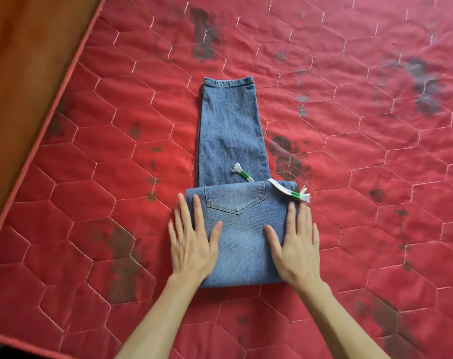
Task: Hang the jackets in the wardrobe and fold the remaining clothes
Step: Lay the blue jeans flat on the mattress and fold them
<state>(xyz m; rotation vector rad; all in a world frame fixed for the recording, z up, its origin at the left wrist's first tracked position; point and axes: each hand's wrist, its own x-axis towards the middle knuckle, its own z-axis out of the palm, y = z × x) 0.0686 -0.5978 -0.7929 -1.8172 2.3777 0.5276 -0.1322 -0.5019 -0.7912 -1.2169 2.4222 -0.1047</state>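
Red quilted mattress (349,151) carries the jeans (230,130) at its middle, their long axis running straight away from the person. Both the left hand (191,244) and the right hand (295,244) lie flat, fingers straight, on the folded near end, equally close. A loose drawstring (292,193) trails across the fold's far edge.

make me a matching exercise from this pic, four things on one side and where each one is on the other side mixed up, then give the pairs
Things
1. left hand
2. right hand
3. back pocket
4. drawstring tassel farther from the right hand

Places
a. on top of the folded part of the jeans, between the two hands
b. flat across the folded part's right edge
c. lying on the unfolded leg section
d. flat across the folded part's left edge, outer fingers on the mattress

Pairs: 1-d, 2-b, 3-a, 4-c
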